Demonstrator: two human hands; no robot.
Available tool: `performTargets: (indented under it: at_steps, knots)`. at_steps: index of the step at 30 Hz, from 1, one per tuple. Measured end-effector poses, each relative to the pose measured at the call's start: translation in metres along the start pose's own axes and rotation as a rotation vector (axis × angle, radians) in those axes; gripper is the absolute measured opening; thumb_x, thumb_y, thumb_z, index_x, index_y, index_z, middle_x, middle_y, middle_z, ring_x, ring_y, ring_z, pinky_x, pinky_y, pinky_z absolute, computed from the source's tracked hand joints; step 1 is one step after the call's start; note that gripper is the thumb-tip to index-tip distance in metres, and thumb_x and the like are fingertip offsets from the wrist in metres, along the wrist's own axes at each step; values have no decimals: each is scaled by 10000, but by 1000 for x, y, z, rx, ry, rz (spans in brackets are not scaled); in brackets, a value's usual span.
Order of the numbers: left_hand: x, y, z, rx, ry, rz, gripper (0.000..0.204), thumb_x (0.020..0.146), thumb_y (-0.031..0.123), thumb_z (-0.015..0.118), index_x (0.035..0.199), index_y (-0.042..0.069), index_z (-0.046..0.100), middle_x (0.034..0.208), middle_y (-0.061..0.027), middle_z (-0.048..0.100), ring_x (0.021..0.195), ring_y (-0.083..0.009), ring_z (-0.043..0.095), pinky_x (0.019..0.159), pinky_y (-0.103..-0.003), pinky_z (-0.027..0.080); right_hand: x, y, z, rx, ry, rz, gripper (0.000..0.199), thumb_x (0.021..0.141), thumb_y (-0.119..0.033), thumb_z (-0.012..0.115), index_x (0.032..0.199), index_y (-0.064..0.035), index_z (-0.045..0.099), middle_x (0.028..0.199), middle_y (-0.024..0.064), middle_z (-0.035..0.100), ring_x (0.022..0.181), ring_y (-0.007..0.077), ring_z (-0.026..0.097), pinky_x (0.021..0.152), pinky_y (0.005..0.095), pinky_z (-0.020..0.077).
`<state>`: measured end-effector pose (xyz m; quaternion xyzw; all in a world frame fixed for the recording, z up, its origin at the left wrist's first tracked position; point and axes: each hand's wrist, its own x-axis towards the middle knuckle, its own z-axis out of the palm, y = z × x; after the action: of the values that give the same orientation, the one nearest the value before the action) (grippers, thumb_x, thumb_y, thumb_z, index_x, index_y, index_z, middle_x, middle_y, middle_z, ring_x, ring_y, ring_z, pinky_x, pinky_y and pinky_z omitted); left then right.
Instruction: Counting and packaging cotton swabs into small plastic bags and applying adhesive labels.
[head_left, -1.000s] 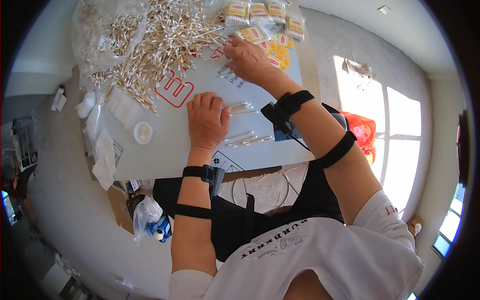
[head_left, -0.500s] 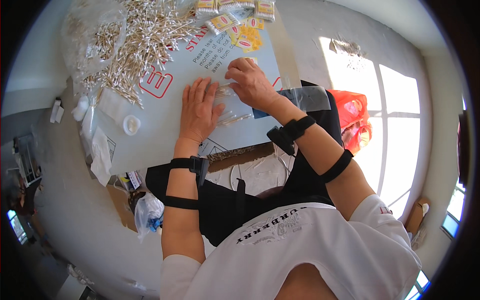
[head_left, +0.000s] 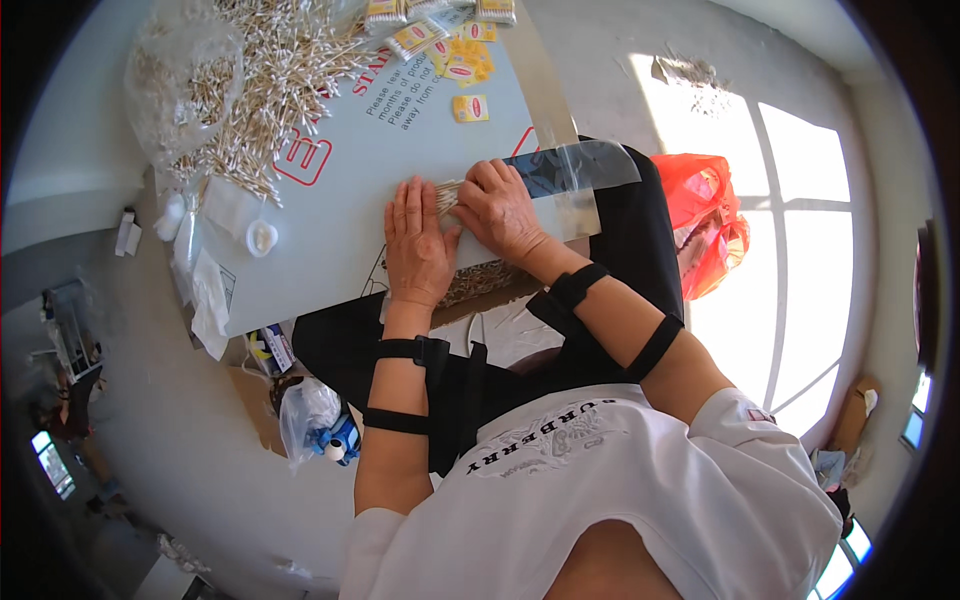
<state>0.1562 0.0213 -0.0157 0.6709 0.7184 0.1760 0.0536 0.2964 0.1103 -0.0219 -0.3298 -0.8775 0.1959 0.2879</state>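
Note:
A small bundle of cotton swabs (head_left: 447, 194) lies on the light blue board (head_left: 340, 235), between my two hands. My left hand (head_left: 420, 250) rests flat on its left side, fingers stretched out and held together. From the right, my right hand (head_left: 498, 212) curls its bent fingers against the swabs, its fingertips partly hidden. Beyond the hands lies a single yellow card (head_left: 470, 108). Farther off are a loose heap of yellow cards (head_left: 462, 68) and several clear packs of swabs (head_left: 416, 38).
A big pile of loose swabs (head_left: 275, 85) spreads at the far left beside a clear plastic bag (head_left: 185, 85). Nearer are a small white round container (head_left: 261, 238) and crumpled white tissue (head_left: 210, 305). Clear film (head_left: 600, 165) overhangs the right edge, near a red bag (head_left: 695, 220).
My hands have come closer together, and the swabs that lay spread between them are now bunched. My right hand has moved nearer to me, uncovering the single yellow card. The view has shifted slightly.

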Motion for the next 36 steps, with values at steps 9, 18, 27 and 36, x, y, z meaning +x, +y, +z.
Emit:
performTargets:
  at_steps: [9,18,27,36]
  knots:
    - [5,12,12,-609,481,-292,510,1006,202,458,1444,-26,328,1515,-218,286,1406,-374,281,1136,-445,274,-3,0,-2,658,293,312,334,887,-4,568,1220,2,545,1365,165,474,1255,305,482,1049,346,380]
    - [27,28,31,-587,460,-261,491,1027,211,408,1444,-30,313,1498,-258,293,1397,-389,302,1136,-453,281,6,-1,23,1016,317,404,306,997,-66,468,1277,32,545,1413,139,482,1278,208,474,1070,297,365]
    - [1,36,8,70,-81,-66,837,867,458,643,1480,13,288,1570,-215,219,1468,-356,184,1175,-540,129,-11,15,1,1126,341,522,294,1022,-106,460,1258,32,567,1391,105,512,1258,154,487,1082,289,387]
    - [9,47,15,117,-86,-139,856,871,451,643,1479,-13,259,1571,-240,178,1473,-368,154,1176,-544,113,-14,10,-2,971,338,484,297,1030,-136,458,1253,26,569,1395,101,508,1248,156,490,1066,283,389]
